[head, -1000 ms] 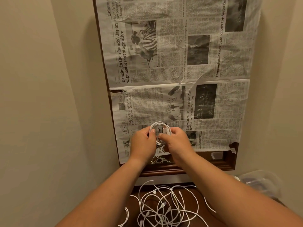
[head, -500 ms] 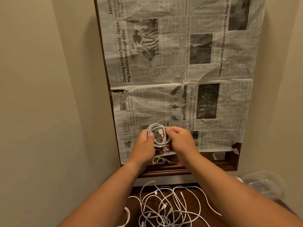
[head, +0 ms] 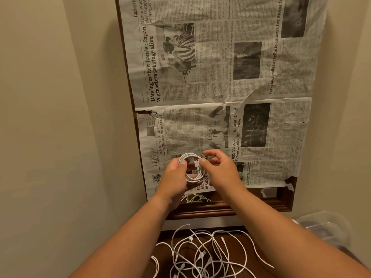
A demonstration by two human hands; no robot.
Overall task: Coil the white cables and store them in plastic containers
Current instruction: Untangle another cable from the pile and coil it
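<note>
Nearest, a tangle of loose cables (head: pixel 202 255) sprawls over the dark wood bench (head: pixel 166 237); at the right edge sits a clear plastic container (head: pixel 325 227), blurred, its contents impossible to make out; both forearms reach up and forward over the tangle.

The left hand (head: pixel 174 177) holds a coil (head: pixel 192 167) of white cable upright in front of the wall, thumb across its upper left and fingers behind it, so its grip is closed round the loops; a white plug lies across the top of the coil.

The right hand (head: pixel 218 169) hangs just beside the coil, fingers curled and spread apart; its thumb tip sits at the plug, though whether it presses or merely touches I cannot tell.

Behind, a wood frame (head: pixel 220 209) is covered with sheets of newspaper (head: pixel 220 77), turned sideways; the headings read "LEISURE", "'Dancing in their hands': Japan wig masters set stage alive", "Ziggy Stardust lives on at David Bowie London immersive", "Emily Blunt's daughters thrilled to watch 'The Devil Wears Prada 2'" and "Tears and smiles at tribute concert for Swiss fir", cut off at the top edge.
</note>
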